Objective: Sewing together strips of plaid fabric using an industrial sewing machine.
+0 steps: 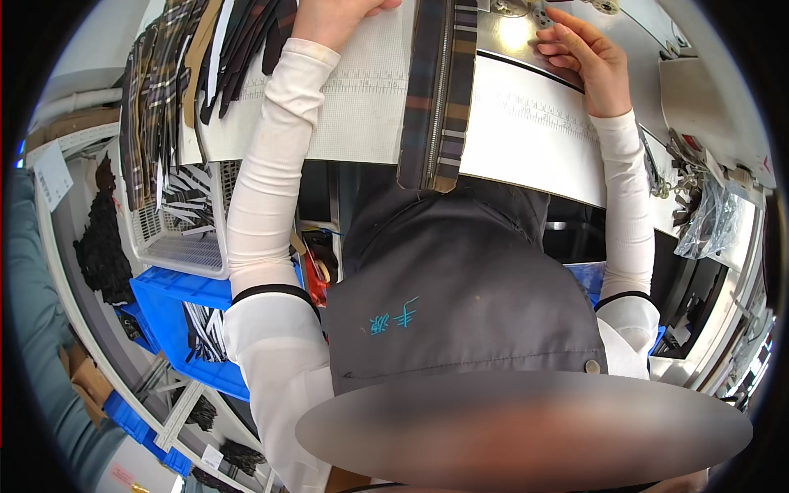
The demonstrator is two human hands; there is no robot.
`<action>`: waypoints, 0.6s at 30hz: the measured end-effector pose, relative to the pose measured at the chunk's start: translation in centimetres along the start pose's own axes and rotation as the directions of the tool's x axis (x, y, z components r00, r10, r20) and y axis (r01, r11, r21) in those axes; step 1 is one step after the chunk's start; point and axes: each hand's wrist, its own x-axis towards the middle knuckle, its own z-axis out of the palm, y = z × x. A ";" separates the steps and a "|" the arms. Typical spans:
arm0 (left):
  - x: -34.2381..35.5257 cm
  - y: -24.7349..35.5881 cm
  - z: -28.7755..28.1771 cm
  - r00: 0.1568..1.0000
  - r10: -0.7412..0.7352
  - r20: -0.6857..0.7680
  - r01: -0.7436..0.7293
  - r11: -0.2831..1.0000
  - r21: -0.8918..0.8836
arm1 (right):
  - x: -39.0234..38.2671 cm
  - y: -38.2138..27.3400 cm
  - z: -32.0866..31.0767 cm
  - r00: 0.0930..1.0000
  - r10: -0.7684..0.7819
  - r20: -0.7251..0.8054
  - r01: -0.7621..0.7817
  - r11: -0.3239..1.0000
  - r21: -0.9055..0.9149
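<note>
A dark plaid fabric strip with a metal zipper (441, 90) along its length lies across the white worktable, and its near end hangs over the table's front edge. To its left is my left hand (333, 23), cut off by the top of the picture, so most of its fingers are hidden. My right hand (588, 66) is raised beside the shiny metal plate (516, 37) of a machine at the upper right. Its fingers are bent but apart, with nothing visible between them. The zipper strip lies between both hands, touched by neither in what shows.
Stacked plaid and dark fabric strips (164, 90) hang over the table's left side. Below are a white plastic basket (177, 251) with offcuts and a blue crate (185, 292) with striped strips. Printed rulers (542, 111) run along the white tabletop. Clear plastic bags (715, 214) lie at the right.
</note>
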 end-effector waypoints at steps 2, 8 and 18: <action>0.0 0.4 0.4 1.000 0.013 -0.003 -0.013 0.999 0.036 | 0.1 0.9 -0.8 0.995 -0.080 0.052 0.083 0.994 -0.068; -0.6 2.8 0.5 0.998 -0.049 -0.050 0.063 0.936 0.347 | -0.3 0.6 0.1 0.998 -0.065 0.019 0.066 0.993 -0.099; -17.9 2.1 3.0 0.966 0.130 -0.223 -0.062 0.955 0.289 | -2.6 -1.5 3.3 0.839 -0.469 0.274 0.541 0.677 -0.498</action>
